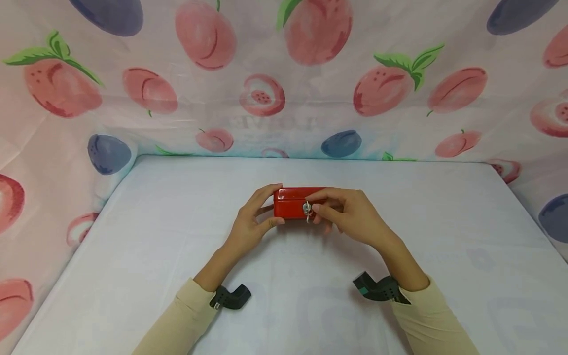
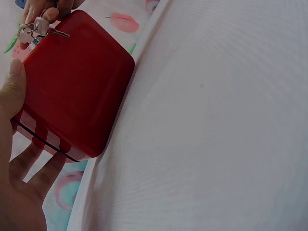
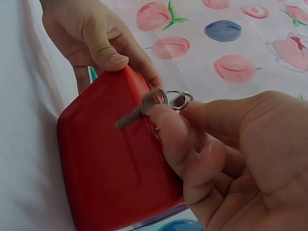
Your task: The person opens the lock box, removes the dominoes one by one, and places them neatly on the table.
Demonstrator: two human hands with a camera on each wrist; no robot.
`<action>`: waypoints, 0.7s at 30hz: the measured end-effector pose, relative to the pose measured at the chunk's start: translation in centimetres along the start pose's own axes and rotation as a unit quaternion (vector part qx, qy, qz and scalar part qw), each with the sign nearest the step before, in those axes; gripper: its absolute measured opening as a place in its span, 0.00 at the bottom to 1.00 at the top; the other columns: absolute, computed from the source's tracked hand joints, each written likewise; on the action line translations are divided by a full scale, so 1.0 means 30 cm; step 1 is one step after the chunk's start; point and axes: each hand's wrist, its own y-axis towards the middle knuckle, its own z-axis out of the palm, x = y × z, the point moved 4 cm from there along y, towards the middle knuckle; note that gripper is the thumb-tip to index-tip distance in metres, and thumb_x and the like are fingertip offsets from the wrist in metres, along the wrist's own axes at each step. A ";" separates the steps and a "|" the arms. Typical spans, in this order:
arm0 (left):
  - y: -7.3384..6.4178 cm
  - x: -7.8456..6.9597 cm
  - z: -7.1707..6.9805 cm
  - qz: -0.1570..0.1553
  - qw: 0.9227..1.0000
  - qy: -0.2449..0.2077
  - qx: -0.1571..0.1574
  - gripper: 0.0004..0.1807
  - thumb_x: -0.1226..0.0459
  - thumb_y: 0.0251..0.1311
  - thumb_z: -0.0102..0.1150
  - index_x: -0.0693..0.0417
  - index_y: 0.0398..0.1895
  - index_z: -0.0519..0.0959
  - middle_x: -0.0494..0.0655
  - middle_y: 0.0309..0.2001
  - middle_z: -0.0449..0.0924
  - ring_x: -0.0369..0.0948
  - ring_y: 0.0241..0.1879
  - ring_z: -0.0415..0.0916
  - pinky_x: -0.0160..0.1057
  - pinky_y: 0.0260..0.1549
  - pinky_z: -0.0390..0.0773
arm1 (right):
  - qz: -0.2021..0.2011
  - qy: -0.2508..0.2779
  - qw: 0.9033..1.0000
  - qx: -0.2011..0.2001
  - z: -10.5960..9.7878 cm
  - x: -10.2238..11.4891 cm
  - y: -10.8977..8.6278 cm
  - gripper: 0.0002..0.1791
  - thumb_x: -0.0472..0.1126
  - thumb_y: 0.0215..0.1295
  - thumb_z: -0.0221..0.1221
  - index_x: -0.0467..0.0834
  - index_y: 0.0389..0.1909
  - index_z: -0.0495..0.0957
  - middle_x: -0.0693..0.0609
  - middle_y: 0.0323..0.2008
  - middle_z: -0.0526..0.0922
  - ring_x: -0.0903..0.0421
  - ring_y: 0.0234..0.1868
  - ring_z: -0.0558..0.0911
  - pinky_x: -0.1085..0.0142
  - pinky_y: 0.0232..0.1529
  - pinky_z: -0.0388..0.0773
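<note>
A small glossy red metal box (image 1: 290, 211) is held over the white table, its lock side turned up in the head view. My left hand (image 1: 247, 224) grips its left end, thumb (image 2: 15, 79) on one broad face and fingers around the far side. With thumb and forefinger my right hand (image 1: 355, 217) pinches a key at the round silver lock (image 1: 306, 207). A second key (image 3: 139, 110) dangles from the metal ring (image 3: 177, 98) across the box. The right fingers partly hide the lock and the box's right end.
A white cloth covers the table (image 1: 177, 246). Fruit-printed fabric (image 1: 266, 133) stands along its back and sides. Both wrists wear black camera mounts, the left mount (image 1: 230, 297) and the right mount (image 1: 377, 288), close above the tabletop.
</note>
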 end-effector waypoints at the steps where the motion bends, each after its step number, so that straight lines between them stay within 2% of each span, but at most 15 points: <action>1: 0.000 0.001 0.000 0.000 1.000 0.000 0.000 0.40 0.66 0.46 0.65 0.40 0.64 0.59 0.35 0.61 0.59 0.37 0.59 0.59 0.41 0.48 0.71 | -0.004 0.000 1.000 -0.007 -0.001 -0.015 0.003 0.12 0.37 0.60 0.56 0.43 0.45 0.78 0.52 0.23 0.80 0.56 0.18 0.76 0.66 0.16 0.71; 6: -0.001 0.004 0.000 0.002 1.000 -0.001 0.000 0.40 0.66 0.46 0.65 0.38 0.64 0.59 0.35 0.61 0.59 0.37 0.59 0.59 0.41 0.48 0.71 | -0.033 -0.015 0.998 -0.053 -0.011 -0.098 0.020 0.12 0.47 0.58 0.59 0.52 0.42 0.79 0.57 0.29 0.80 0.58 0.24 0.76 0.63 0.23 0.76; 11: 0.001 -0.009 -0.002 -0.002 1.000 0.001 0.001 0.40 0.67 0.47 0.64 0.41 0.65 0.59 0.38 0.62 0.60 0.39 0.59 0.59 0.43 0.48 0.72 | -0.082 -0.022 0.993 -0.086 -0.020 -0.103 0.025 0.12 0.51 0.55 0.60 0.54 0.41 0.80 0.62 0.33 0.79 0.60 0.31 0.74 0.65 0.27 0.76; 17: 0.003 -0.097 -0.015 0.010 1.000 -0.010 -0.004 0.37 0.71 0.47 0.63 0.55 0.63 0.61 0.49 0.60 0.62 0.44 0.58 0.61 0.51 0.46 0.71 | -0.146 0.010 0.986 -0.086 -0.005 -0.105 0.034 0.13 0.45 0.53 0.63 0.51 0.41 0.80 0.58 0.35 0.78 0.60 0.32 0.73 0.66 0.27 0.74; 18: 0.003 -0.112 -0.017 0.010 1.000 -0.010 -0.005 0.36 0.72 0.47 0.63 0.56 0.62 0.62 0.50 0.60 0.62 0.44 0.58 0.61 0.52 0.46 0.71 | -0.151 0.011 0.985 -0.084 -0.001 -0.107 0.035 0.14 0.45 0.52 0.63 0.52 0.42 0.80 0.58 0.36 0.78 0.60 0.32 0.72 0.66 0.27 0.73; 21: 0.003 -0.113 -0.017 0.012 1.000 -0.011 -0.005 0.36 0.72 0.47 0.63 0.55 0.62 0.62 0.51 0.60 0.62 0.44 0.57 0.62 0.52 0.46 0.71 | -0.158 0.001 0.984 -0.077 0.009 -0.107 0.035 0.15 0.44 0.52 0.63 0.54 0.43 0.79 0.58 0.36 0.77 0.60 0.30 0.71 0.67 0.25 0.71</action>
